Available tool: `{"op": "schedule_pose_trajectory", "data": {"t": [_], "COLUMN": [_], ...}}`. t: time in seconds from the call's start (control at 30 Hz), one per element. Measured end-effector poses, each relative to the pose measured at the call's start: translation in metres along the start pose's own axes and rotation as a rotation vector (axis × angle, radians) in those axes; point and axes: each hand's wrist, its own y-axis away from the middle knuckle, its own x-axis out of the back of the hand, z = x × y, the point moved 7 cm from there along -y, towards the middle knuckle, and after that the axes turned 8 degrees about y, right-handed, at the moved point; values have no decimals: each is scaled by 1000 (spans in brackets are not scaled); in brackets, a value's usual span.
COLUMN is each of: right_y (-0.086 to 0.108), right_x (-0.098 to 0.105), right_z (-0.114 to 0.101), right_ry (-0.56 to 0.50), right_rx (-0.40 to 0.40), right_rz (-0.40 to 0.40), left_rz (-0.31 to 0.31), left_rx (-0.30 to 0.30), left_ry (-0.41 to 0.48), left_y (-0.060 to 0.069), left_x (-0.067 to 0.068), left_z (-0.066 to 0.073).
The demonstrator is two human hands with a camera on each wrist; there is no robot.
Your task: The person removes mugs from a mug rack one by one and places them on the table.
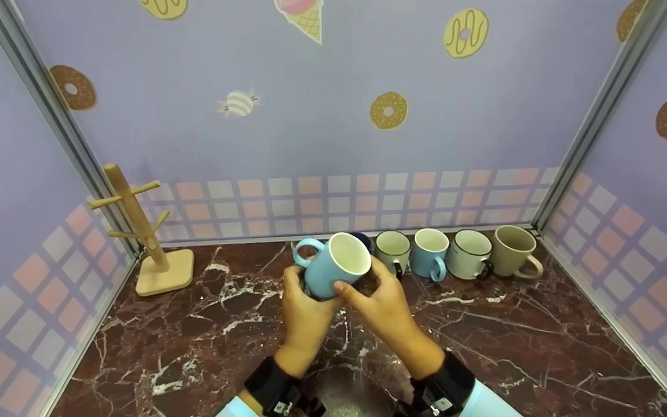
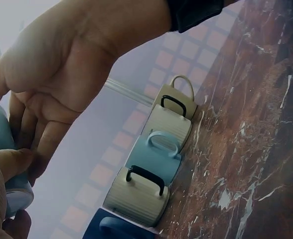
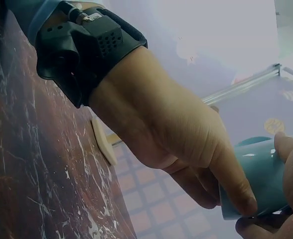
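A light blue mug with a pale inside is held up off the counter, tilted, its mouth facing up and to the right. Its handle points to the upper left in the head view. My left hand grips the lower left side of the mug, below the handle. From the right, my right hand holds it with the thumb across the front and the fingers near the rim. In the right wrist view the left thumb lies along the blue mug. Some fingers are hidden behind the mug.
Along the back wall stand a dark blue mug, a cream mug with black handle, another light blue mug, a white ribbed mug and a beige mug. A wooden mug tree stands at back left.
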Motion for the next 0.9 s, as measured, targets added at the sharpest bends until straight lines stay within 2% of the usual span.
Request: {"op": "schedule_pose_trajectory", "data": {"t": [0.13, 0.27, 0.33, 0.43, 0.53, 0.63, 0.8, 0.9], "right_y": [-1, -4, -6, -9, -11, -13, -13, -13], "right_x": [7, 20, 26, 32, 33, 32, 27, 24], "right_z": [-2, -4, -5, -6, -6, -4, 1, 3], "right_ry": [5, 21, 22, 32, 34, 44, 93, 129], "right_rx": [-3, -9, -11, -6, -7, -19, -45, -16], "right_rz": [43, 81, 91, 95, 82, 57, -18, -80], "left_rz": [-66, -187, -248, -308, -314, -272, -200, -236], "left_rx": [-2, 70, 114, 145, 107, 62, 75, 73], "left_ry": [-12, 8, 43, 79, 86, 66, 82, 61], "left_y": [5, 6, 3, -4, -13, -23, -38, -45], "left_x": [-6, -10, -10, -7, 1, 12, 26, 27], "left_z": [3, 7, 9, 9, 11, 14, 20, 24]}}
